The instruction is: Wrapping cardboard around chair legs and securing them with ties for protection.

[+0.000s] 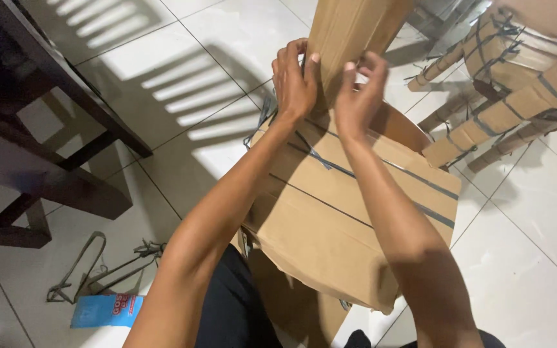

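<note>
Cardboard-wrapped chair [349, 212] gripped by both hands

The setting is a room of a home with a glossy white tiled floor [214, 77]. A dark wooden table [40, 129] stands on the tiles; right of it lie cardboard-wrapped, strapped furniture parts [517, 84], with cut straps [91, 270] below it.

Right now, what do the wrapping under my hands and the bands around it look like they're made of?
Wrapping: seemingly corrugated cardboard, matte brown, creased with a torn lower edge. Bands: thin, flat, dark grey, likely plastic strapping; cut pieces lie curled on the floor tiles.
</note>
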